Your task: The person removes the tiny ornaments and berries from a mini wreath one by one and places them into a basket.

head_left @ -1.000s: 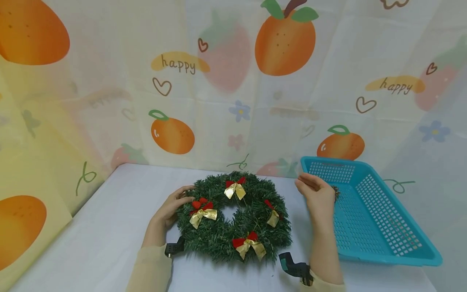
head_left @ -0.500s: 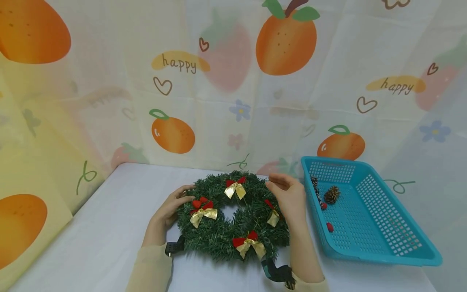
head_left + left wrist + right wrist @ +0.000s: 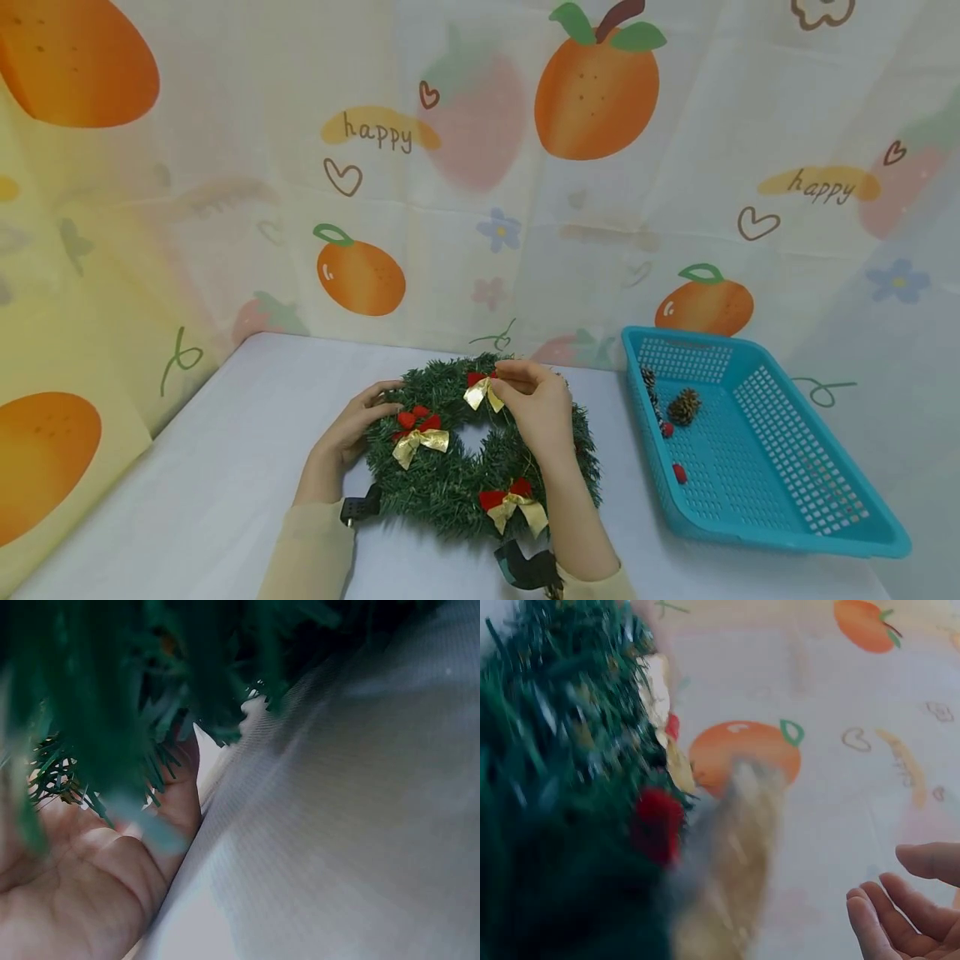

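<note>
A green wreath (image 3: pixel 450 492) with red-and-gold bows lies on the white-covered table. Its left side is held by my left hand (image 3: pixel 352 429), fingers over the needles; in the left wrist view the palm (image 3: pixel 75 892) shows against the greenery, and the fingertips are hidden. Above the wreath's upper right part is my right hand (image 3: pixel 542 412), close to the top bow (image 3: pixel 480 392). Nothing shows between its loosely bent fingers (image 3: pixel 885 919) in the right wrist view. Small red balls (image 3: pixel 407 419) sit at the left bow (image 3: pixel 420 442). Another bow (image 3: pixel 513 504) is at the front.
To the right stands a blue plastic basket (image 3: pixel 795 500). Inside, a brown pine cone (image 3: pixel 684 407), darker cones (image 3: pixel 649 383) and a red ball (image 3: pixel 679 473) lie towards its left side. A fruit-print cloth (image 3: pixel 450 275) hangs behind the table.
My right hand has come left from the basket's edge to above the wreath, uncovering the basket's contents and now hiding the right bow. My left hand stays on the wreath.
</note>
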`<action>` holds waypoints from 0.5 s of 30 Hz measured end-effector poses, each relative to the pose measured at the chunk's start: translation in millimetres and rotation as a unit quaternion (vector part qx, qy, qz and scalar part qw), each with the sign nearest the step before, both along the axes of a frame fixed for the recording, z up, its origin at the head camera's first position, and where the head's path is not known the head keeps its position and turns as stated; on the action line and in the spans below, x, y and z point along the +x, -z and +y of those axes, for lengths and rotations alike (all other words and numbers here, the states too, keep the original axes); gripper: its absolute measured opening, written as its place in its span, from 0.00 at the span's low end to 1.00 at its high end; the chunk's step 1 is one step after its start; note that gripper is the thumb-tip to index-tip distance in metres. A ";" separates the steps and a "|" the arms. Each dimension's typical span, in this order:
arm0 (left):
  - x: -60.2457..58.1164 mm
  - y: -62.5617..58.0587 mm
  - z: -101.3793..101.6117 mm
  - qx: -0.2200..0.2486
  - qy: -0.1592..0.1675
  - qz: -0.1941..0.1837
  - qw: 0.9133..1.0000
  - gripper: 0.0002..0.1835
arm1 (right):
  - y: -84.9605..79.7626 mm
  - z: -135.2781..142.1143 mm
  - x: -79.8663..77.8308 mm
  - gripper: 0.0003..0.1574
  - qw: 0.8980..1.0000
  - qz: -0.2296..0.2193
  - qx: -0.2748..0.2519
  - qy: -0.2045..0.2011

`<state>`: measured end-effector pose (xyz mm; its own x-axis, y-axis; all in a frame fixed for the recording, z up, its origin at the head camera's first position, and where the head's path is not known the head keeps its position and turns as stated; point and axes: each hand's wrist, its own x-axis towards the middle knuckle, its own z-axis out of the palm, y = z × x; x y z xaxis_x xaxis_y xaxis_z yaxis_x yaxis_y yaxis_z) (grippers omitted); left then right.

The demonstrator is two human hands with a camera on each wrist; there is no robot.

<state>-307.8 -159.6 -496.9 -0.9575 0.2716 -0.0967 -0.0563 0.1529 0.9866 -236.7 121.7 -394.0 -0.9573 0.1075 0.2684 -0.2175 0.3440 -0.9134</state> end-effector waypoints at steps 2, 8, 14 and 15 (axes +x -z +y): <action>-0.4 -0.1 0.0 -0.007 0.003 0.001 1.000 0.30 | -21.4 -11.9 14.0 0.15 1.000 -0.027 0.009 0.013; -0.8 -0.8 0.7 -0.012 0.000 0.008 1.000 0.30 | -23.2 -31.8 17.3 0.15 0.999 -0.047 -0.005 -0.016; 0.3 -0.4 0.6 -0.021 0.001 -0.002 1.000 0.31 | -17.9 -47.4 14.4 0.14 0.998 -0.053 -0.003 -0.034; 0.6 -0.3 0.2 -0.018 0.000 -0.005 1.000 0.31 | -17.3 -50.1 13.8 0.14 0.998 -0.056 -0.005 -0.036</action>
<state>-307.2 -159.4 -496.6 -0.9565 0.2679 -0.1155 -0.0654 0.1888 0.9798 -222.9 71.7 -376.7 -0.9865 0.0393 0.1589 -0.1380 0.3219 -0.9367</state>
